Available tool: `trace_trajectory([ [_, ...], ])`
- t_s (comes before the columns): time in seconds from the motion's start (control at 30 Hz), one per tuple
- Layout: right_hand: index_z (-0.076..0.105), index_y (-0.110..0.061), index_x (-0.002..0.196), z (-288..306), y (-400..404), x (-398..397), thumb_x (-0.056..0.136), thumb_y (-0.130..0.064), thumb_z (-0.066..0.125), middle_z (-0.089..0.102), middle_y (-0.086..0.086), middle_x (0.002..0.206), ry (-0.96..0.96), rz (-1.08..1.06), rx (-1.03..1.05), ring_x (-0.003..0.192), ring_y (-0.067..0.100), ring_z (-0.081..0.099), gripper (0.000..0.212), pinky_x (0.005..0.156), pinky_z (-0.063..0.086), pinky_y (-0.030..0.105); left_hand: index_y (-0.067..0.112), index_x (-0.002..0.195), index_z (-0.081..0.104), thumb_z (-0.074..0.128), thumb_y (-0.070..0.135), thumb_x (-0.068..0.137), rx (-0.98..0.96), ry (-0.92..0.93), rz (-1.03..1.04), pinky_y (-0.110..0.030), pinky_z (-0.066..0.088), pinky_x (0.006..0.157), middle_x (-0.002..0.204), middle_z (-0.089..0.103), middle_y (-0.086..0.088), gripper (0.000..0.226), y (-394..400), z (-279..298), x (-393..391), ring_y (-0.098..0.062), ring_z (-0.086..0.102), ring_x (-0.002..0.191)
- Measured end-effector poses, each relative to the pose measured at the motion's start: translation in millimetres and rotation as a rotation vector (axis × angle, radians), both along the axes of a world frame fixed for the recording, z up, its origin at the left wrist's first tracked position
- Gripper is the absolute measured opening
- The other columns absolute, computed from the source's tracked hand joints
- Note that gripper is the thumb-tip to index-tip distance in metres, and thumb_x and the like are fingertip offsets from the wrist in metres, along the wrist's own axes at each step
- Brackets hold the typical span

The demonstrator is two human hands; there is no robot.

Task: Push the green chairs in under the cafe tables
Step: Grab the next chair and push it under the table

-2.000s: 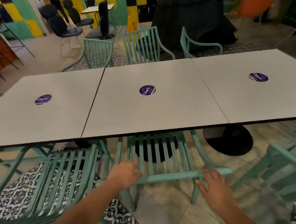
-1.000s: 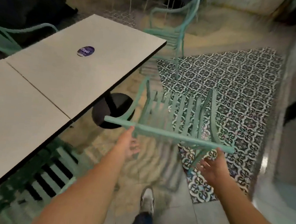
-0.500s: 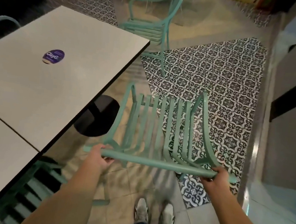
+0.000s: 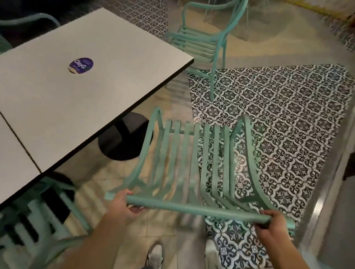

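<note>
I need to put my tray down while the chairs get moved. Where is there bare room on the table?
The table top is bare all around the purple sticker, out to its dark edge. Beside it is crowded: both hands, left hand and right hand, grip the held green chair, and a second chair stands past the corner.

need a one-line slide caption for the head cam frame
Both hands grip the top rail of a green slatted metal chair standing beside the white square cafe table, not yet pushed under.

The room is being lit dimly. Edges are being bent and blurred, and the table [image 4: 46, 91] is being lit most brightly.
</note>
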State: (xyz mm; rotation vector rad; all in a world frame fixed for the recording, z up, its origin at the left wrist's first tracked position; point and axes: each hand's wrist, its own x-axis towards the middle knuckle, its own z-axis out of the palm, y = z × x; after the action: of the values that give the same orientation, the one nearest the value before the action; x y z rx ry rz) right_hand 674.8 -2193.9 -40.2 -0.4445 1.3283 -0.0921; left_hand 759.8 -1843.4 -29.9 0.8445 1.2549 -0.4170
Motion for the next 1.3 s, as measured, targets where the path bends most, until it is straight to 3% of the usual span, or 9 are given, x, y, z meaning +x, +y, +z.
trace_trajectory([
  [0.1,0.044,-0.009,0.087,8.0,-26.9,15.2,0.088,0.002,0.045,0.054,0.011,0.099,0.005,0.119,-0.002,0.08,0.027,0.059,0.012,0.053,0.056,0.033,-0.001,0.111,0.043,0.051,0.013,0.094,0.039,0.039,0.047,-0.054,0.044,0.08,0.106,0.051,-0.023,0.024,-22.4,-0.1,-14.9,-0.041,0.052,0.103],
  [0.2,0.046,-0.01,0.086,13.6,-45.3,25.5,0.091,0.001,0.045,0.052,0.011,0.096,0.001,0.215,-0.006,0.081,0.024,0.056,0.012,0.071,0.053,0.036,-0.001,0.107,0.046,0.051,0.01,0.093,0.098,0.035,0.106,-0.055,0.046,0.082,0.099,0.05,-0.02,0.019,-36.7,-4.8,-30.9,-0.039,0.054,0.085],
  [0.3,0.046,-0.011,0.083,14.6,-59.5,35.0,0.092,-0.001,0.045,0.051,0.008,0.091,0.013,0.283,-0.025,0.078,0.019,0.056,0.013,0.064,0.051,0.034,0.001,0.098,0.048,0.046,0.006,0.094,0.088,-0.013,0.198,-0.052,0.048,0.086,0.094,0.049,-0.019,0.007,-49.8,-7.1,-48.8,-0.033,0.051,0.077],
  [0.47,0.047,-0.01,0.09,12.7,-70.2,49.8,0.092,-0.001,0.046,0.053,0.011,0.102,-0.026,0.37,0.001,0.085,0.026,0.059,0.009,0.076,0.053,0.039,0.005,0.082,0.043,0.041,0.001,0.093,0.078,-0.087,0.355,-0.031,0.053,0.041,0.085,0.046,-0.014,0.013,-62.3,-11.9,-69.0,-0.026,0.051,0.073],
  [0.63,0.047,-0.008,0.085,12.3,-79.7,68.0,0.092,-0.001,0.045,0.052,0.007,0.089,-0.015,0.487,-0.021,0.076,0.02,0.057,0.01,0.042,0.052,0.026,0.006,0.08,0.046,0.046,0.003,0.091,0.049,-0.074,0.46,-0.035,0.052,0.041,0.084,0.051,-0.011,0.012,-74.0,-11.8,-83.6,-0.025,0.055,0.073],
  [0.97,0.048,-0.007,0.1,14.8,-110.0,124.4,0.087,0.003,0.043,0.054,0.011,0.101,-0.063,0.711,-0.051,0.083,0.024,0.061,0.018,0.057,0.055,0.028,0.005,0.079,0.046,0.056,0.009,0.091,0.11,0.03,0.639,-0.036,0.054,0.071,0.087,0.049,-0.013,0.016,-129.1,-10.2,-94.6,-0.025,0.052,0.073],
  [1.07,0.055,-0.002,0.115,10.7,-126.2,141.8,0.088,-0.002,0.049,0.054,0.013,0.118,-0.029,0.775,-0.054,0.1,0.026,0.06,0.028,0.085,0.054,0.034,0.005,0.081,0.047,0.054,0.007,0.091,0.125,0.027,0.679,-0.024,0.053,0.045,0.083,0.048,-0.01,0.012,-147.9,-12.2,-98.5,-0.02,0.05,0.068],
  [1.17,0.053,-0.005,0.089,14.6,-132.5,160.2,0.09,-0.003,0.048,0.051,0.013,0.11,-0.032,0.862,-0.057,0.088,0.023,0.057,0.006,0.085,0.054,0.03,0.005,0.083,0.045,0.052,0.006,0.092,0.121,0.027,0.747,-0.029,0.054,0.044,0.086,0.049,-0.011,0.011,-165.5,-12.6,-100.4,-0.022,0.052,0.072],
  [1.3,0.054,-0.006,0.104,16.4,-136.5,179.7,0.093,-0.004,0.046,0.051,0.013,0.106,-0.065,0.99,-0.094,0.088,0.023,0.058,0.013,0.088,0.053,0.038,0.006,0.08,0.042,0.052,0.008,0.092,0.131,0.076,0.802,-0.03,0.052,0.041,0.084,0.049,-0.012,0.016,-185.8,-8.3,-102.5,-0.024,0.052,0.071],
])
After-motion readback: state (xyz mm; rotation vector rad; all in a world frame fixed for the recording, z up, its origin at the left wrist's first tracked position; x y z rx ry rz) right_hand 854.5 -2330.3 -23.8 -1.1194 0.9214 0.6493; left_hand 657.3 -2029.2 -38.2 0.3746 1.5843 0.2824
